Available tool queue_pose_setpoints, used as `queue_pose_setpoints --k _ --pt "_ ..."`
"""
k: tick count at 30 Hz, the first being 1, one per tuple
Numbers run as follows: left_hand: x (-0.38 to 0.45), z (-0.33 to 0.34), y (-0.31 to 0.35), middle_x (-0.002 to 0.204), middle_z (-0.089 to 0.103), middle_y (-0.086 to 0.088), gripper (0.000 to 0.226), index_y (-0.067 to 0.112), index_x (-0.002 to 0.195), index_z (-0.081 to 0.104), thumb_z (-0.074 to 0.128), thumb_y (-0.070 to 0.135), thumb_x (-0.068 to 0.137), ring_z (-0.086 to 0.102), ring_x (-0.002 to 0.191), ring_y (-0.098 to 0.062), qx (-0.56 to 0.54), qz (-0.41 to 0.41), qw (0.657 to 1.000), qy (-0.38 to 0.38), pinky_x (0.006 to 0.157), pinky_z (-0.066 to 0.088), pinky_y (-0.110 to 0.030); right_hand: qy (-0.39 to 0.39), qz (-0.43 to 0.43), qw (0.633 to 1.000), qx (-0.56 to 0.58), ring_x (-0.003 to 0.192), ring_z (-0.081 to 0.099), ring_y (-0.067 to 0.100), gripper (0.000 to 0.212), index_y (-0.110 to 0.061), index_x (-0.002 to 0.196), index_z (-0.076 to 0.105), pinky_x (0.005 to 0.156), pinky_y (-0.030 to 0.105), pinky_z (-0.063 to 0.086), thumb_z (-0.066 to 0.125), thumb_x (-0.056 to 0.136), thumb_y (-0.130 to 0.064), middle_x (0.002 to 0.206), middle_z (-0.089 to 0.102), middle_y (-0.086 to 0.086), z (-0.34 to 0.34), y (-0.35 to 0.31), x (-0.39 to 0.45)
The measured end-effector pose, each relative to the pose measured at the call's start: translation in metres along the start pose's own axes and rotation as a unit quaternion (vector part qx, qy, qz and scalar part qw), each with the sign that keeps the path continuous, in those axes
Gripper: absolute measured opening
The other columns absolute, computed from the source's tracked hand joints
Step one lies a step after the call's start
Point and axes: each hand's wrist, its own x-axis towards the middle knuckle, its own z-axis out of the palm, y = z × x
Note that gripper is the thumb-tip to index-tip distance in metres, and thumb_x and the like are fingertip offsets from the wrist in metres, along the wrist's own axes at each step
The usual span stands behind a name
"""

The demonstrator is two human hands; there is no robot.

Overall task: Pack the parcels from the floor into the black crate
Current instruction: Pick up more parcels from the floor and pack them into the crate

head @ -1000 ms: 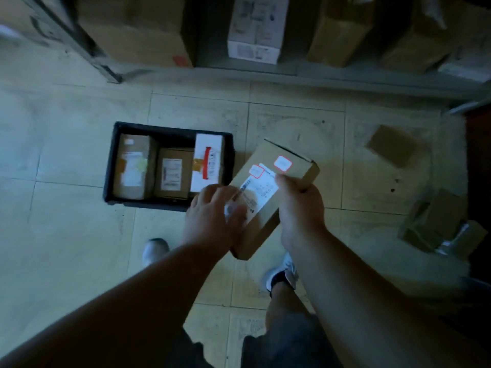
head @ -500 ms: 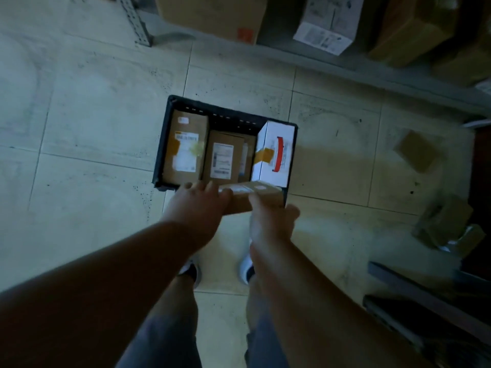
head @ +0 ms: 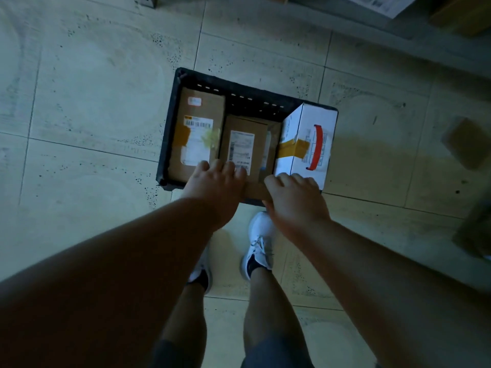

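Head view showed the left hand (head: 216, 181) and right hand (head: 293, 193) gripping a small brown cardboard parcel (head: 255, 189) over the near edge of the black plastic crate (head: 170, 134), likely to fit it beside the packed boxes.

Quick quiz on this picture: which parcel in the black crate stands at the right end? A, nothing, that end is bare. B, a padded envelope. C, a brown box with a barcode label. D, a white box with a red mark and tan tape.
D: the white box with the red mark and tan tape stands at the right end of the black crate, right of the brown boxes.
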Motion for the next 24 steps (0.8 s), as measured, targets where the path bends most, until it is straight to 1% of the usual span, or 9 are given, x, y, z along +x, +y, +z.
queue_pose_setpoints --k 2,4,8,11,14,16,19,22,24 --pt "0.011 0.012 0.006 0.13 0.052 -0.01 0.035 0.015 0.128 0.037 0.04 0.028 0.095 0.05 0.116 -0.029 -0.009 -0.026 1.0 -0.01 0.096 0.038 -0.043 -0.023 -0.014 0.999 -0.035 0.108 0.051 0.026 0.033 -0.021 0.125 0.048 0.088 0.04 0.035 0.056 0.093 -0.028 0.117 0.058 0.003 0.007 0.01 0.005" --pt "0.018 0.024 0.01 0.132 0.051 -0.01 0.041 0.015 0.133 0.037 0.044 0.027 0.094 0.049 0.119 -0.029 -0.019 -0.032 0.999 -0.019 0.097 0.038 -0.042 -0.045 -0.005 0.997 -0.055 0.109 0.05 0.026 0.043 -0.022 0.126 0.046 0.089 0.039 0.034 0.064 0.088 -0.025 0.118 0.056 0.003 0.014 0.015 0.012" --pt "0.028 0.045 0.005 0.137 0.051 -0.007 0.055 0.019 0.141 0.034 0.053 0.026 0.09 0.05 0.123 -0.027 -0.033 -0.021 0.999 -0.035 0.102 0.039 -0.042 -0.059 0.017 0.998 -0.017 0.114 0.049 0.028 0.038 -0.018 0.129 0.047 0.095 0.04 0.036 0.054 0.092 -0.016 0.124 0.056 0.006 0.037 0.008 0.035" --pt "0.038 0.061 -0.005 0.136 0.053 -0.004 0.05 0.021 0.139 0.04 0.051 0.025 0.091 0.051 0.123 -0.025 -0.037 -0.023 0.999 -0.031 0.102 0.04 -0.042 -0.07 0.004 0.997 0.034 0.115 0.051 0.028 0.036 -0.016 0.131 0.048 0.096 0.04 0.039 0.048 0.095 -0.015 0.126 0.056 0.007 0.063 -0.003 0.056" --pt "0.046 0.077 -0.008 0.135 0.055 -0.001 0.049 0.023 0.137 0.043 0.052 0.024 0.089 0.051 0.123 -0.023 -0.063 -0.017 0.997 -0.027 0.102 0.04 -0.042 -0.109 0.037 0.99 0.079 0.117 0.051 0.029 0.037 -0.017 0.129 0.05 0.098 0.045 0.042 0.043 0.093 -0.011 0.127 0.056 0.006 0.086 -0.003 0.073" --pt "0.052 0.087 -0.004 0.136 0.054 -0.002 0.051 0.023 0.137 0.042 0.054 0.024 0.088 0.05 0.125 -0.024 -0.076 -0.011 0.997 -0.023 0.104 0.038 -0.042 -0.121 0.053 0.989 0.066 0.116 0.052 0.03 0.033 -0.018 0.124 0.051 0.1 0.046 0.039 0.044 0.092 -0.01 0.125 0.057 0.006 0.097 0.004 0.081" --pt "0.063 0.094 0.003 0.138 0.054 -0.002 0.051 0.023 0.139 0.041 0.053 0.028 0.089 0.049 0.127 -0.025 -0.08 -0.016 0.997 -0.011 0.107 0.034 -0.042 -0.127 0.046 0.99 0.047 0.113 0.054 0.032 0.028 -0.016 0.118 0.051 0.096 0.044 0.038 0.047 0.091 -0.009 0.122 0.059 0.009 0.103 0.014 0.089" --pt "0.072 0.094 0.006 0.131 0.059 -0.003 0.043 0.022 0.131 0.048 0.054 0.03 0.089 0.052 0.123 -0.025 -0.081 -0.024 0.996 -0.003 0.106 0.034 -0.043 -0.133 0.013 0.991 0.026 0.109 0.055 0.034 0.03 -0.013 0.119 0.052 0.09 0.042 0.039 0.045 0.09 -0.007 0.117 0.06 0.011 0.098 0.017 0.089" --pt "0.075 0.093 0.006 0.126 0.062 -0.002 0.037 0.023 0.125 0.052 0.058 0.03 0.089 0.055 0.12 -0.025 -0.085 -0.01 0.996 -0.004 0.105 0.035 -0.043 -0.138 0.0 0.99 -0.009 0.106 0.056 0.033 0.03 -0.011 0.118 0.053 0.087 0.04 0.039 0.044 0.09 -0.007 0.113 0.061 0.011 0.09 0.018 0.086"
